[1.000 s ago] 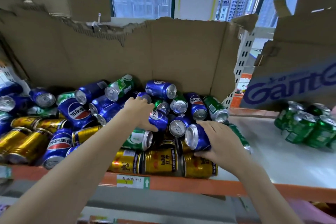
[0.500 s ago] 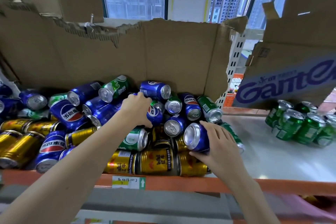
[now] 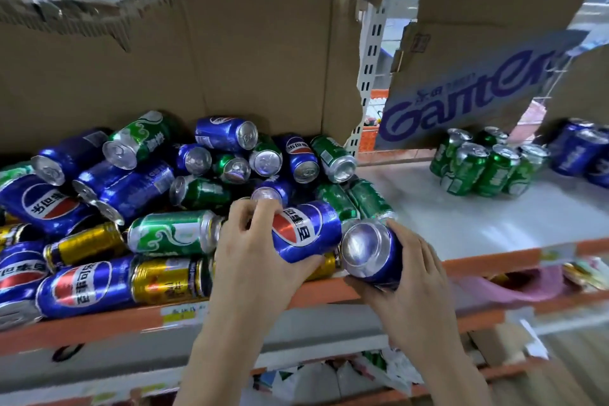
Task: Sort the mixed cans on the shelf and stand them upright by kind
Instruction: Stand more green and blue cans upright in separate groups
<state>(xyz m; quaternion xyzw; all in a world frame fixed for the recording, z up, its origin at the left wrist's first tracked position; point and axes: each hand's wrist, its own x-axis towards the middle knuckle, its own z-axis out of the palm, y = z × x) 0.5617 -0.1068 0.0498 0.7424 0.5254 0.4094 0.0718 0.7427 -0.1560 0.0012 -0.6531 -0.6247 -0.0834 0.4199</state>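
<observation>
Left hand (image 3: 253, 250), centre of the frame: fingers and thumb curled round a blue Pepsi can (image 3: 306, 231), held on its side, logo up, above the front edge of the orange-edged shelf (image 3: 494, 254). Right hand (image 3: 408, 270), just right of centre: wrapped round a second blue can (image 3: 372, 250), silver end tilted toward the camera, thumb below, fingers over the far side. The two held cans close beside each other; touching or not, hard to tell. Left half of the frame: a jumbled pile of cans (image 3: 158, 194), blue, green and gold, mostly lying flat against a torn cardboard backing (image 3: 197, 59). Right side, well apart: upright green cans (image 3: 484, 165) grouped on the white shelf surface, with blue cans (image 3: 583, 152) at the far right edge.
</observation>
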